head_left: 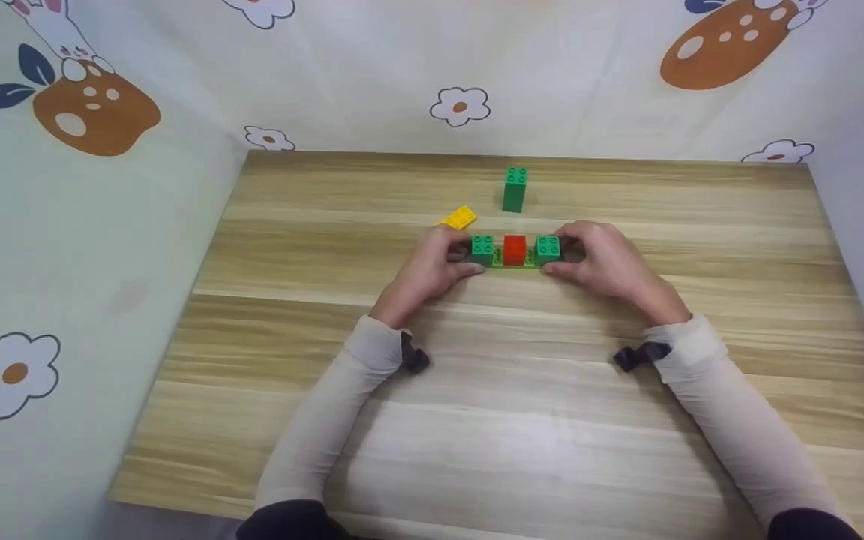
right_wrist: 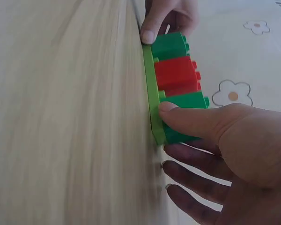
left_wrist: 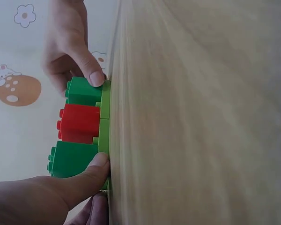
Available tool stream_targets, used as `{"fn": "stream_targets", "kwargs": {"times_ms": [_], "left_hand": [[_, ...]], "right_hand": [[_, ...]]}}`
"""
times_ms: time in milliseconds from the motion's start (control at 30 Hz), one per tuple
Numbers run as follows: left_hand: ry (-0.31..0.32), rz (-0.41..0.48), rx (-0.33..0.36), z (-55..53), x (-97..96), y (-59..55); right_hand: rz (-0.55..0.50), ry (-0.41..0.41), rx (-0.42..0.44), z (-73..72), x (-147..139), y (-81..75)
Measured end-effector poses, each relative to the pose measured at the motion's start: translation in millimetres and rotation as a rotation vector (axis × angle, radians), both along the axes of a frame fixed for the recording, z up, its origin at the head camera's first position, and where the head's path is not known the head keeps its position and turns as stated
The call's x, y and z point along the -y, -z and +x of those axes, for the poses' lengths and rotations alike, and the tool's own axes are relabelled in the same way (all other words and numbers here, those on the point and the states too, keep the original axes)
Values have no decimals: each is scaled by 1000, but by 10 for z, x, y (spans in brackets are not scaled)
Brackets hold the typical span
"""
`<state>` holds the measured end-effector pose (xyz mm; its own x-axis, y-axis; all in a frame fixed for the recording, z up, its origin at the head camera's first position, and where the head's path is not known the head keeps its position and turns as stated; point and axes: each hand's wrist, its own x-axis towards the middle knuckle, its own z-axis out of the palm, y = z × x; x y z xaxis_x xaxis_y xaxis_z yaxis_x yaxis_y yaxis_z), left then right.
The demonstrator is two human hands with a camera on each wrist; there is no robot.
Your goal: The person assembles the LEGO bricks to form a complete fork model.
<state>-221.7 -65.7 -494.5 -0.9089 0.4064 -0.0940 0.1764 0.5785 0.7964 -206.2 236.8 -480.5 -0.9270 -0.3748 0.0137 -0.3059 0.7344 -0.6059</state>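
Observation:
A light green base strip [left_wrist: 105, 129] lies along the wooden table, with a seam near its middle. Three blocks stand on it in a row: a green block [head_left: 482, 250] at the left, a red block [head_left: 514, 250] in the middle and another green block [head_left: 548, 249] at the right, with gaps between them. My left hand [head_left: 433, 259] holds the strip's left end, thumb on the near side by the left green block. At the opposite end my right hand [head_left: 606, 261] pinches the strip, its thumb on the near face and the other fingers behind, as the right wrist view shows.
Beyond the row stands a tall green block [head_left: 514, 190]. A flat yellow brick [head_left: 461, 217] lies past my left fingers, partly covered by that hand. Patterned cloth walls [head_left: 372, 82] rise behind the wooden table [head_left: 492, 450] and along its sides.

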Motion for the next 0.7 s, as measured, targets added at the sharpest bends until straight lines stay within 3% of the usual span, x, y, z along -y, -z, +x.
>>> {"fn": "stream_targets", "kwargs": {"times_ms": [467, 633, 700], "left_hand": [[26, -95, -58, 35, -8, -48], [21, -47, -16, 30, 12, -116], [14, -19, -35, 21, 32, -148]], "right_hand": [[4, 8, 7, -5, -21, 42], [37, 10, -23, 8, -18, 33], [41, 11, -34, 14, -19, 30]]}}
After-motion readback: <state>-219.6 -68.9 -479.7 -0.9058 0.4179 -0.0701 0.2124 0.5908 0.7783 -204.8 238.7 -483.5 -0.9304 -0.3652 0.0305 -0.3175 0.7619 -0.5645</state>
